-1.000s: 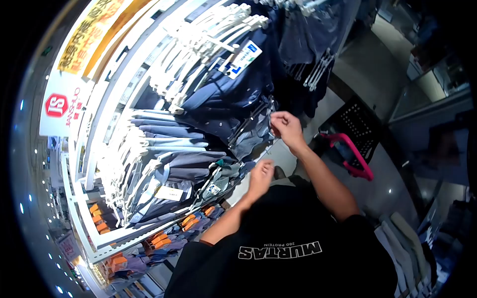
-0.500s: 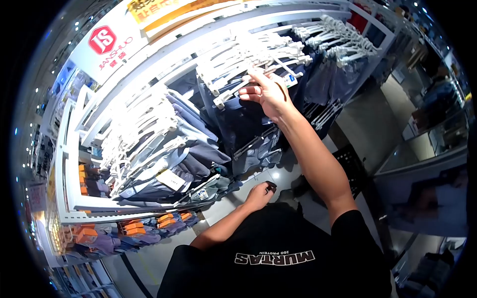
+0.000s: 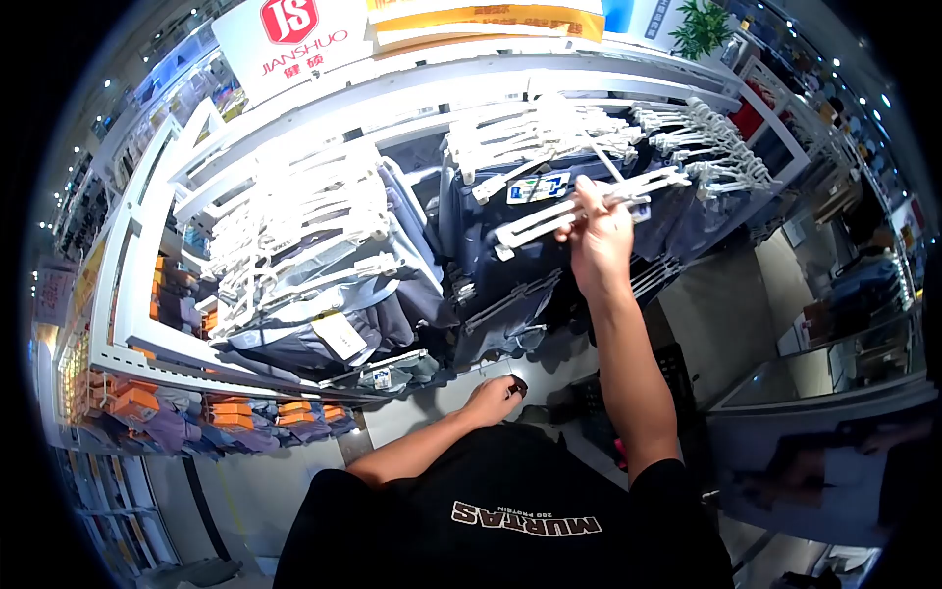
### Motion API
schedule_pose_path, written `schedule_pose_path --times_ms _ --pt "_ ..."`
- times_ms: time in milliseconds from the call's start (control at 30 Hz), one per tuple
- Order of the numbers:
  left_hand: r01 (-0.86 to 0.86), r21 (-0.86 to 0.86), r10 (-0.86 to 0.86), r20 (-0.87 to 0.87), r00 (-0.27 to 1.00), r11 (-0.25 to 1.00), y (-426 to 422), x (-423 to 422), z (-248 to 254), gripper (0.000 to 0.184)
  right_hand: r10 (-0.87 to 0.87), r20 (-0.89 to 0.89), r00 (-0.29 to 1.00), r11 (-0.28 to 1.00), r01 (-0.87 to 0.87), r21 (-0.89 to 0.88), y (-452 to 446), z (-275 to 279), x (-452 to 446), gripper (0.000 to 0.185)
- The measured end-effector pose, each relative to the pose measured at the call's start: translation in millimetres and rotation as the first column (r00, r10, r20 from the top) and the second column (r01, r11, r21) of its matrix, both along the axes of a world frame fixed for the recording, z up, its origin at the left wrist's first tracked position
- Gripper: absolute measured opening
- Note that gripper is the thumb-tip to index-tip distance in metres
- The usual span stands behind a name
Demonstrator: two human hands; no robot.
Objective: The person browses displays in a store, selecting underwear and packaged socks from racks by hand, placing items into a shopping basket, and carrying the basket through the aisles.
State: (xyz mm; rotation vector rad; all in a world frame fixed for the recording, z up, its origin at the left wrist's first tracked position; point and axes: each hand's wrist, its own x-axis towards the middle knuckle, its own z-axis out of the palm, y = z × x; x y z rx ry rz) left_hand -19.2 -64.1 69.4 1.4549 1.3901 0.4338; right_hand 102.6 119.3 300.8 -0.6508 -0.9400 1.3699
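Right hand (image 3: pixel 601 234) wrapped around a white hanger (image 3: pixel 540 225) near its middle, probably for balance, I hold it just in front of the packed row of hangers (image 3: pixel 535 139); low by my body, my left hand (image 3: pixel 494 401) curls around a small dark object (image 3: pixel 517 387) I cannot identify. Since 0.5 s ago, my loosely spread right fingers have closed and the hanger juts out beyond them.

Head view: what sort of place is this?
Most likely a clothing shop: garments hang in close rows on white hangers, a white tag hangs among them, and a JIANSHUO sign stands above.
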Motion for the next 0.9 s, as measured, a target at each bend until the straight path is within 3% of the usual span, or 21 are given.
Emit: schedule_pose_path --times_ms 100,167,233,267,300,400,500,533,567,633,700,833,900 --pt "-0.015 0.114 0.010 0.044 0.999 0.993 3.5 -1.0 -9.0 0.027 0.010 -0.036 0.999 1.000 -0.010 -0.012 -20.7 -3.3 24.1 0.018" --pt "-0.139 0.199 0.117 0.119 0.986 0.970 5.5 0.3 -23.1 0.026 0.018 0.039 0.999 1.000 -0.017 -0.024 -38.3 1.3 40.5 0.017" --pt "-0.192 0.196 0.143 0.236 0.961 0.962 18.6 -1.0 -37.8 0.025 0.088 0.056 0.995 0.995 -0.086 -0.040 -42.9 0.5 54.1 0.020" --pt "-0.180 0.282 0.119 0.220 0.968 0.942 23.5 -4.2 -37.9 0.025 0.106 0.067 0.992 0.994 -0.104 -0.031 -40.7 -0.4 56.3 0.020" --pt "-0.297 0.292 0.181 0.365 0.913 0.909 27.2 1.7 -38.0 0.026 0.122 0.077 0.990 0.993 -0.121 -0.019 -37.7 -0.8 58.4 0.020" --pt "-0.285 0.143 0.238 0.278 0.931 0.948 39.1 3.4 -14.3 0.027 0.108 0.074 0.991 0.994 -0.108 -0.008 -46.4 16.0 55.0 0.018" --pt "-0.364 -0.182 0.403 0.538 0.741 0.913 54.9 15.1 -20.7 0.042 0.139 0.055 0.989 0.988 -0.142 0.067 -61.4 23.5 60.2 0.016" --pt "-0.233 -0.313 0.388 0.677 0.625 0.921 61.8 14.7 -18.0 0.062 0.134 0.051 0.990 0.981 -0.140 0.134 -67.1 22.5 63.6 0.013" --pt "-0.212 -0.424 0.471 0.736 0.487 0.881 66.4 18.7 -15.7 0.059 0.085 0.105 0.991 0.987 -0.098 0.126 -72.2 18.4 70.2 0.016" --pt "0.012 -0.585 0.554 0.774 0.307 0.811 73.2 20.2 31.3 0.063 0.184 0.014 0.983 0.980 -0.184 0.077 -95.5 25.1 82.1 0.022" --pt "0.229 -0.368 0.330 0.925 0.190 0.901 75.9 23.9 54.4 0.059 0.270 -0.119 0.955 0.963 -0.271 0.012 -109.6 16.7 104.8 0.029" --pt "0.312 -0.306 0.211 0.929 0.304 0.899 69.4 38.2 63.1 0.047 0.412 -0.372 0.832 0.911 -0.386 0.146 -124.2 -22.7 154.9 0.030" --pt "0.180 -0.340 0.249 0.885 0.394 0.923 62.9 45.5 82.7 0.044 0.396 -0.407 0.823 0.918 -0.366 0.153 -131.8 -35.9 180.9 0.029"
